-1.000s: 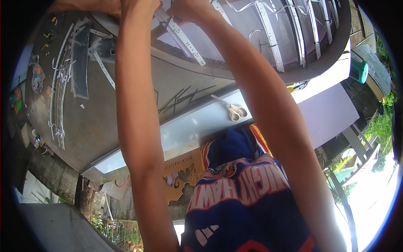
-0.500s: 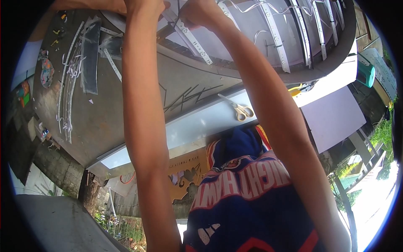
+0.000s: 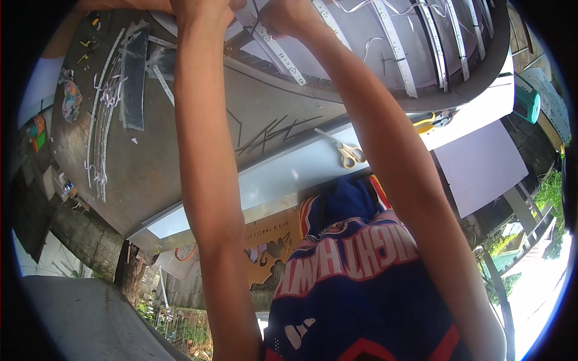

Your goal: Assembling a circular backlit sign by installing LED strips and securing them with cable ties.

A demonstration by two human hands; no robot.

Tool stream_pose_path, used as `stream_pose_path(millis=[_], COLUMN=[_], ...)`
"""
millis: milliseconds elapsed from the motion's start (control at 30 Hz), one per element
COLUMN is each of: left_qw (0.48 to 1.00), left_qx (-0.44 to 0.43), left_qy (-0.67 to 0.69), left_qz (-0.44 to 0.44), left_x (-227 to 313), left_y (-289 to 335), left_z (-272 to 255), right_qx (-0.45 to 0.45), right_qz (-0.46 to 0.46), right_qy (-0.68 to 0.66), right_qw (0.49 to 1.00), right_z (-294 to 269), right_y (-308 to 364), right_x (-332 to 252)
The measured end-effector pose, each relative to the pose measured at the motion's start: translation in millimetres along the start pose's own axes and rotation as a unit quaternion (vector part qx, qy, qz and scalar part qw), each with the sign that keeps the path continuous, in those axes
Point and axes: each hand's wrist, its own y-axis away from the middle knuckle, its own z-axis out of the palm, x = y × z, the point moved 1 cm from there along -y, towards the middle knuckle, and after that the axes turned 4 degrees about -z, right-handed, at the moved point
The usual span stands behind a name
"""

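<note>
At the upper edge, my left hand [image 3: 208,9] is partly cut off, its visible fingers curled in beside a white LED strip [image 3: 278,53]. My right hand [image 3: 288,17] is closed just right of the same strip, fingertips hidden. A thin black tie crosses the strip between the hands; what either hand pinches cannot be made out. The strip lies slanted over the rim of a large curved frame [image 3: 475,90]. Several more LED strips [image 3: 394,48] with white wires run across the frame's pale inside, some with black ties round them.
Scissors [image 3: 346,151] lie on a pale ledge near me, and yellow-handled pliers [image 3: 426,124] farther right. Loose black ties [image 3: 271,133], bundled strips [image 3: 102,114] and a plastic-wrapped dark piece [image 3: 133,78] lie on the table. Another arm [image 3: 123,5] crosses the upper left edge.
The view has shifted slightly. Both hands stay by the same LED strip, with little visible movement.
</note>
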Motion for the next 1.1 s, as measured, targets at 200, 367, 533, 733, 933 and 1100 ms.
stream_pose_path(millis=[200, 367, 533, 733, 933, 1100], left_qw=[0.997, 0.992, 0.991, 0.992, 0.987, 0.965], left_qx=[-0.008, -0.081, -0.098, -0.101, -0.006, 0.127], left_qy=[-0.020, -0.097, -0.055, -0.068, -0.090, -0.119], left_qz=[0.078, 0.026, 0.068, 0.045, 0.131, 0.195], left_x=[-9.1, -13.6, -18.3, -9.5, -31.4, -66.4], left_y=[-18.4, 1.2, 7.8, 34.0, 25.8, 66.6], left_z=[1.7, -20.9, -27.3, -24.3, -50.8, -78.5], right_qx=[0.017, -0.011, -0.097, -0.111, -0.119, -0.077], right_qz=[-0.224, -0.261, -0.145, -0.084, -0.070, -0.089], right_qy=[0.034, 0.008, 0.304, 0.335, 0.334, 0.344], right_qw=[0.974, 0.965, 0.937, 0.932, 0.932, 0.931], right_z=[-14.9, -76.2, -38.3, -5.6, -1.4, -8.8], right_y=[37.4, 223.8, 344.2, 343.9, 327.2, 317.9], right_x=[16.0, 14.9, 181.0, 244.4, 209.3, 215.0])
